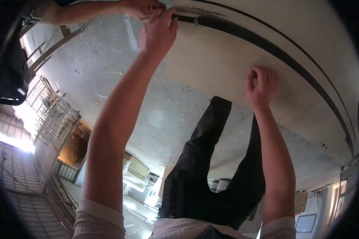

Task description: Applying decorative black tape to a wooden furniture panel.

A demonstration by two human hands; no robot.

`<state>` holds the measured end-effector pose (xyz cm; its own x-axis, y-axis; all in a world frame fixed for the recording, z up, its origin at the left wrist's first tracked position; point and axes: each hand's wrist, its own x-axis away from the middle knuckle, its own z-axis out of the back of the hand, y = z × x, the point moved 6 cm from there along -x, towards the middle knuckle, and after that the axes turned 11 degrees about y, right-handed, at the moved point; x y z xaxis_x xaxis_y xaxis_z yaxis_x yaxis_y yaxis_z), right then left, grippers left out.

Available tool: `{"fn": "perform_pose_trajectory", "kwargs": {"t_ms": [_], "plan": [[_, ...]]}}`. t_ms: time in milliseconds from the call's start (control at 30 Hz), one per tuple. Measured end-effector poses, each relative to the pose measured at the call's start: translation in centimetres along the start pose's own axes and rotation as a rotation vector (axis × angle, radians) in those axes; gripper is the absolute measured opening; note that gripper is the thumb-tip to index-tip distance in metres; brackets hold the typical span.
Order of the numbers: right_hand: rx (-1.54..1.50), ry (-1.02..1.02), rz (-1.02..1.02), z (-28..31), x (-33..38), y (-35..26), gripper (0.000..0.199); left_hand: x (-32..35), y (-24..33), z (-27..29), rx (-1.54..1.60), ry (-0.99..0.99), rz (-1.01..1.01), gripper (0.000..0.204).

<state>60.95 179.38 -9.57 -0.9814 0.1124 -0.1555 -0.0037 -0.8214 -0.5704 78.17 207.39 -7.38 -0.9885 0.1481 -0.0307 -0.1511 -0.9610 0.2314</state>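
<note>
**Left hand (158,35) at the end of the dark strip (263,44), right hand (262,89) down on the beige panel (215,59)**

The beige panel lay flat over the grey floor (103,59), its near edge toward the person's black trouser legs (191,147). The dark strip ran along its far edge, curving in the view (whether it was a separate band or a shadowed gap, I could not tell). Past it spread a paler sheet (315,32).

The left hand was at the panel's far left corner, fingertips bent down beside the strip's end; whether they were clamped on anything could not be made out. A co-worker's hand (141,8) reached in right beside it, its grip equally unclear. The right hand rested between the near and far edges, fingers curled together, thumb apart from them, with nothing visible in its grasp.

The step in hand seemed to be adjusting the strip at that corner, the right hand perhaps steadying the panel. The next move probably called for lining up the strip's end with the far edge, without the two people's fingers getting in each other's way.
</note>
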Motion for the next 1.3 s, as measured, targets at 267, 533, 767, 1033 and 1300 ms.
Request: {"fn": "perform_pose_trajectory", "kwargs": {"t_ms": [267,533,767,1033,1300], "plan": [[0.046,0.046,0.071,-0.5,0.4,-1.1,0.012,0.1,-1.3,-0.2,0.018,0.157,-0.205,0.018],[0.105,0.008,0.084,-0.1,1.2,-0.2,0.015,0.7,-3.9,-3.7,0.536,0.036,0.454,0.025],[0.197,-0.061,0.112,-0.5,0.6,-1.3,0.019,2.6,-7.3,-6.0,0.892,-0.108,0.783,0.028],[0.430,-0.342,0.139,1.0,-1.6,-3.2,0.048,3.0,-4.6,-8.7,1.207,-0.077,0.920,0.026],[0.512,-0.492,-0.191,-6.3,-0.5,-6.0,0.123,0.4,-5.8,-13.6,1.258,-0.301,0.551,0.032]]}}
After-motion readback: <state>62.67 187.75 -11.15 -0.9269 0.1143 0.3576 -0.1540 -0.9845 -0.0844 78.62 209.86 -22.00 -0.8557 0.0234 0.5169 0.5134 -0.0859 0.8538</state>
